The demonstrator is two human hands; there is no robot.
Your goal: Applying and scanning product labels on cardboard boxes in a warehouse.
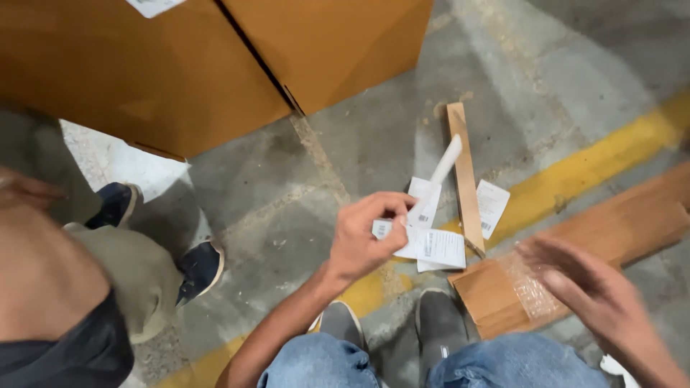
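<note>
My left hand point(363, 233) is raised over the concrete floor and pinches a long white paper strip point(440, 171) that points up and to the right. A small white label piece point(382, 228) also sits against its fingers. My right hand point(589, 284) is blurred, fingers spread, holding nothing, just above a flat wooden board point(618, 230) with a patch of clear plastic wrap point(533, 291) on it. Several white printed labels point(440, 248) lie on the floor below my left hand, beside a narrow wooden slat point(463, 172).
Two large brown cardboard boxes point(180, 65) stand at the top. A yellow painted line point(596, 162) crosses the floor. Another person's arm point(36, 266) and dark blue shoes point(198, 267) are at left. My jeans and grey shoes point(438, 327) are at the bottom.
</note>
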